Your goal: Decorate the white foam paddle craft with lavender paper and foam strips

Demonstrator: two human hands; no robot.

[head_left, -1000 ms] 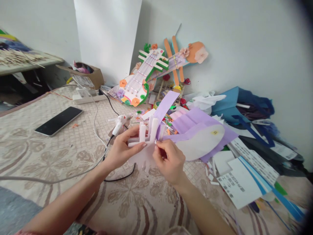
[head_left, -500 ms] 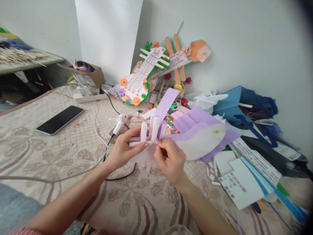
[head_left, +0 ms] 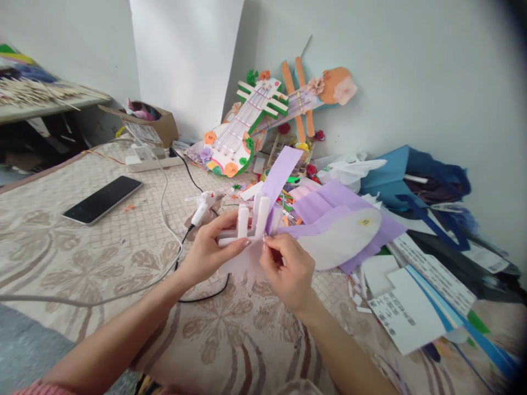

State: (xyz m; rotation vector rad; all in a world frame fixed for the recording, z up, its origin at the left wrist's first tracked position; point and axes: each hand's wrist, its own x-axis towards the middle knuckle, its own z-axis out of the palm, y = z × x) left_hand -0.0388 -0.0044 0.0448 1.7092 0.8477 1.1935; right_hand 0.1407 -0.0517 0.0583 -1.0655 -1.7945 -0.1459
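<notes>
The left hand [head_left: 206, 249] grips a white foam frame [head_left: 247, 222] from the side, lifted above the patterned floor mat [head_left: 82, 247], apparently to steady it. The right hand [head_left: 288, 269] pinches a purple paper strip [head_left: 280, 175] against the frame's upright bars, seemingly pressing it in place, beside the purple paper sheets [head_left: 329, 208].

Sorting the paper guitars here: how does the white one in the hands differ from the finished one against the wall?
The white guitar piece is plain and undecorated, held in the left hand and right hand; the decorated guitar carries flowers and green trim, leaning against the wall. Both have crosswise pegs.
</notes>
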